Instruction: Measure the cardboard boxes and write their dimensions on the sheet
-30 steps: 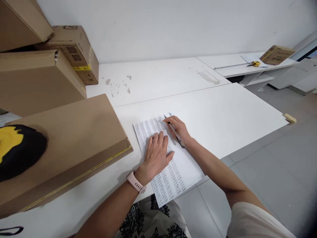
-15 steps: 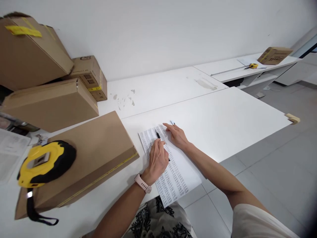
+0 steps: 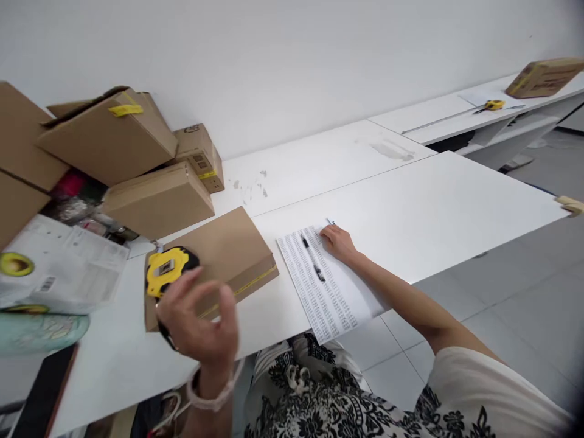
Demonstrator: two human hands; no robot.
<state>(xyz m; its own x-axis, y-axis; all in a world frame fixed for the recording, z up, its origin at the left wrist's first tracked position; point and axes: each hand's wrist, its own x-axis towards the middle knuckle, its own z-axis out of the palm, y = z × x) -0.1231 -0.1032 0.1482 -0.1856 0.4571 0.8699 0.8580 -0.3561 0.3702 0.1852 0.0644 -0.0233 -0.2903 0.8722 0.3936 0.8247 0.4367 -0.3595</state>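
My left hand point(image 3: 201, 319) is raised in front of the tape measure point(image 3: 171, 267), slightly blurred, fingers apart and nothing visible in them. The yellow and black tape measure rests on a flat cardboard box point(image 3: 232, 243), its black strap partly behind my hand. Printed rows of small text cover a white sheet of paper point(image 3: 337, 298). On it lies a black and clear pen point(image 3: 312, 258), untouched. At the sheet's upper right edge rests my right hand point(image 3: 339, 244), fingers curled under; what they hold, if anything, is hidden. A small bluish tip point(image 3: 331, 221) shows just beyond it.
Cardboard boxes point(image 3: 157, 201) are stacked at the back left against the wall. A white package with avocado pictures point(image 3: 77, 267) and a dark flat object point(image 3: 43, 395) lie at the left. Another yellow tape measure point(image 3: 494, 105) and a box point(image 3: 545, 79) stand far right.
My left hand has left the pen and paper and moved left to the tape measure, its fingers spreading. My right index finger, stretched out before, is now curled. The view has swung left.
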